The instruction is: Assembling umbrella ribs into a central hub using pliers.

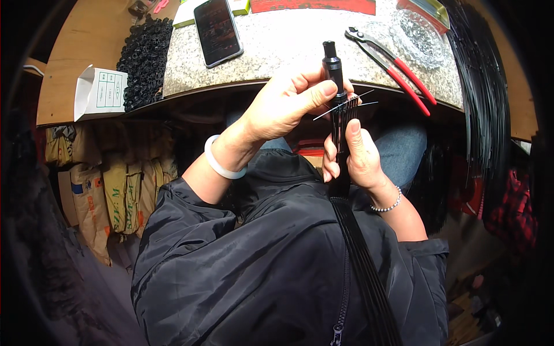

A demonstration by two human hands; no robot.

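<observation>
Upright in front of me stands what looks like a black umbrella frame (333,68), with a tube and cap at its top. Thin metal ribs or wires (369,104) stick out sideways just below the tube. My left hand (283,104) closes on the upper part, its thumb pressed against the tube near those wires. Lower down, my right hand (363,155) wraps round the bundled black ribs, thumb up along them. The rib bundle (360,259) trails down over my dark jacket toward the lower edge. Some of my left fingers are hidden behind the tube.
Red-handled pliers (398,69) lie on the speckled tabletop (277,46), beside a clear glass dish (418,37). A phone (218,32) sits at the left, near a heap of small black parts (147,63) and a white box (101,92). Long black ribs (482,92) hang at the right.
</observation>
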